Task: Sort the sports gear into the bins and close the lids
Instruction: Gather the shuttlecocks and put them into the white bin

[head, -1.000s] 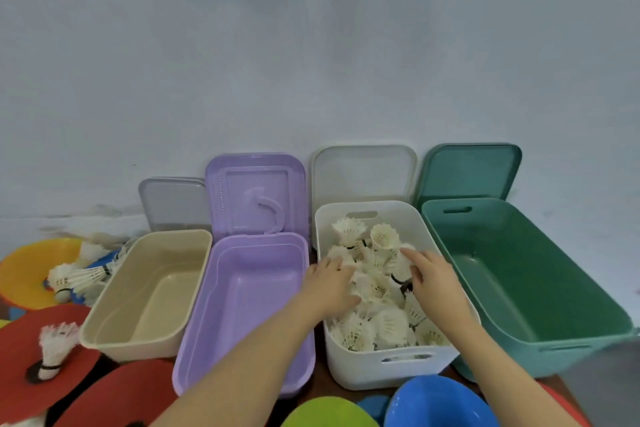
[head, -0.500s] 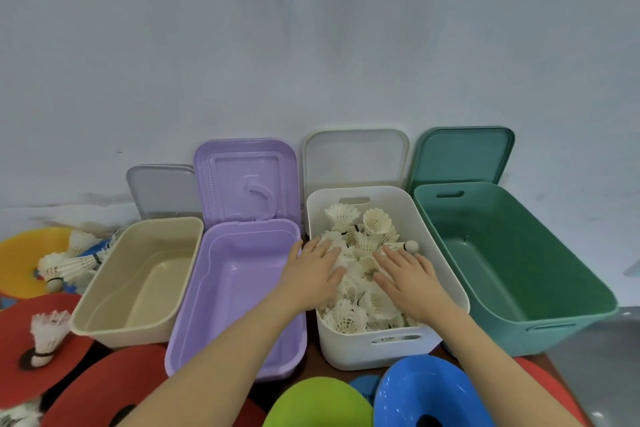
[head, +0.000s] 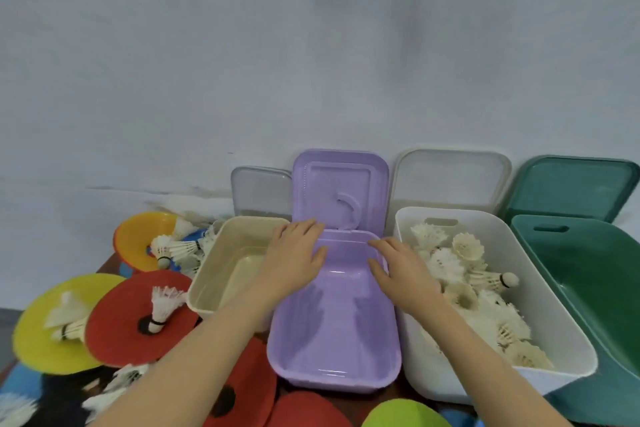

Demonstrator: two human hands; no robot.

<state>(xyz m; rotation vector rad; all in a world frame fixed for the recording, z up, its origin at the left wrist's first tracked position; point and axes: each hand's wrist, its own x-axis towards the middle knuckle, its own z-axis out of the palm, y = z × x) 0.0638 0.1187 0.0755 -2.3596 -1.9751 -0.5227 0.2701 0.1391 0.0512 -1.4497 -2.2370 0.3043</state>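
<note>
My left hand (head: 297, 258) and right hand (head: 401, 269), fingers spread and holding nothing, hover over the empty purple plastic bin (head: 334, 319), seemingly reaching for its propped purple lid (head: 341, 189) at the table's back edge.

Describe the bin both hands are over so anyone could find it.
Four open bins line the wall. It is the purple bin, second from left, between the beige bin and the shuttlecock-filled white bin. Only it is purple, empty, its handled lid upright behind.

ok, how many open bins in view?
4, side by side: beige plastic bin far left, purple plastic bin next, white plastic bin holding shuttlecocks, green plastic bin far right.
</note>
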